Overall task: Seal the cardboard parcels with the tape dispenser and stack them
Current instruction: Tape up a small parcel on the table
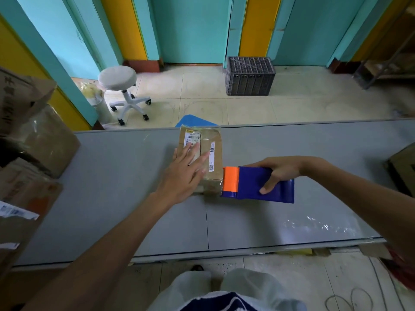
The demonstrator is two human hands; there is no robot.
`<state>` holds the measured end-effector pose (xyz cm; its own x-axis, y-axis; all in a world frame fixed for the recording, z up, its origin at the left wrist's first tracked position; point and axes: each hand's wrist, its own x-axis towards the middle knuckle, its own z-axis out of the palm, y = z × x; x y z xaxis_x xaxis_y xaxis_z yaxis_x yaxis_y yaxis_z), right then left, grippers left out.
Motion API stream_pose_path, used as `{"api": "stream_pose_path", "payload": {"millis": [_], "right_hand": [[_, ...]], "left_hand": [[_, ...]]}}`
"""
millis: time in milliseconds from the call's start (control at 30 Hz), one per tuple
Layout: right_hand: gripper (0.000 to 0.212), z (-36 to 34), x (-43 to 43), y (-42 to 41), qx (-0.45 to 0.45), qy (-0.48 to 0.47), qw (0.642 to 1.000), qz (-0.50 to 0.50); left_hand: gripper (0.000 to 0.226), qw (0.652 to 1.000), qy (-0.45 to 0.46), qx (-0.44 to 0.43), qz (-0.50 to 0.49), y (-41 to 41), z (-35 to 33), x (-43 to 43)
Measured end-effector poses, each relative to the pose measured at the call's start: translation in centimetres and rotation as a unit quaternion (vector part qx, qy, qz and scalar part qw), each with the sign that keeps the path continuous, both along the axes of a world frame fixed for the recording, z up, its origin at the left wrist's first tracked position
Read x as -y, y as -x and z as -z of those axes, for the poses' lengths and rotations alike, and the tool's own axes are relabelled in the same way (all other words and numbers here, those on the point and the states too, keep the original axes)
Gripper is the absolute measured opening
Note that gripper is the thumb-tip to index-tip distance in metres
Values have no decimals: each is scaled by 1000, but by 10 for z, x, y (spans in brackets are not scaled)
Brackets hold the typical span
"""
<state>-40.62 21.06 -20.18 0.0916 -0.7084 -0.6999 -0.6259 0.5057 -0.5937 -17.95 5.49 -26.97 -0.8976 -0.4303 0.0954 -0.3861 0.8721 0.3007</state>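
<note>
While the left hand (187,170) lies flat with straight, spread fingers on top of the parcel (214,140), the right hand (280,173) grips the tape dispenser (253,184), thumb laid across its smooth blue plastic face and fingers curled over the far edge. This small, oblong cardboard parcel sits at the centre of the frame on the matte grey table (112,176), its brown skin glossy with clear tape and carrying white printed labels (193,136). An orange, ridged nose (231,179) on the dispenser touches the parcel's right side near its lower corner. Crumpled, tape-wrapped cartons (45,140) pile up along the left edge. Beyond the table, on pale floor tiles, a round padded stool (118,78) stands at upper left and a dark lattice plastic crate (250,76) at upper centre.
</note>
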Motion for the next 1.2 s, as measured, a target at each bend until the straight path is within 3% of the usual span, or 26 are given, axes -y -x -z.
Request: {"api": "stream_pose_path", "payload": {"millis": [200,333,433,533,600,667,700,767,900,1033,1133,1200], "right_hand": [[67,-9,2,-7,-59,11,998,-16],[69,4,12,-31,-247,2,964,-99],[70,-3,20,-25,-234,-6,969,-80],[69,-31,18,-3,-264,45,963,-25],[71,-42,15,6,-282,105,953,28],[71,-48,12,8,-288,145,944,63],[72,-49,11,7,-288,157,941,81],[74,-44,7,1,-271,187,936,124],[73,-25,0,-11,-184,232,933,205],[72,-19,-2,-22,-157,234,935,218],[72,-17,-1,-28,-164,240,933,213],[74,-16,0,-31,-171,237,933,211]], "left_hand": [[71,1000,-6,0,-4,2,-1,-2],[71,999,9,25,28,4,-3,-5],[67,995,48,90,16,-2,-10,-1],[65,984,88,154,14,-2,-26,2],[67,982,167,70,44,3,-30,3],[58,962,229,-26,142,11,-31,1],[52,943,264,-38,196,16,-29,0],[48,919,302,20,252,22,-22,-2],[52,933,274,148,181,23,-13,-3],[41,935,277,175,133,34,-8,-8],[51,944,285,138,91,37,-10,-19],[52,958,235,137,95,40,-10,-18]]}}
